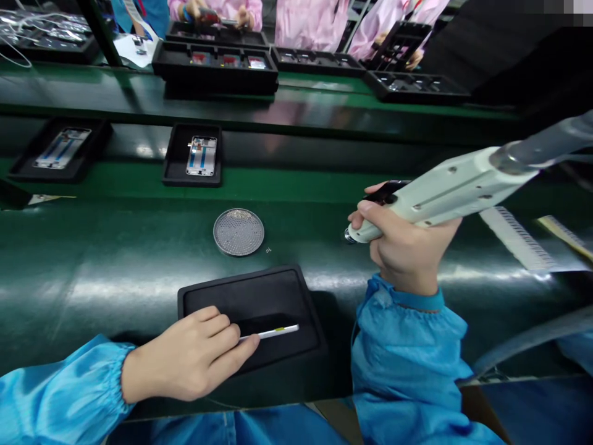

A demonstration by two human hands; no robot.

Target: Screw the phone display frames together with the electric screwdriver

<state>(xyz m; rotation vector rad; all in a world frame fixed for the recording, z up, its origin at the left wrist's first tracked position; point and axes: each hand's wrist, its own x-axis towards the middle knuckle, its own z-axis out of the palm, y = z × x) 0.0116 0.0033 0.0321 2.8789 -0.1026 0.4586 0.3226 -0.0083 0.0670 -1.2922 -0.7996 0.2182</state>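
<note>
White strip (273,332) pinched in left hand (189,353) over black tray (250,290); electric screwdriver (463,193) gripped in right hand (405,247) beside tray.

Smooth plastic screwdriver housing (445,191), matt tray (241,290), probably rubber, glossy bench (115,259), shiny cloth sleeve (407,364), perforated metal disc (238,232)
</note>
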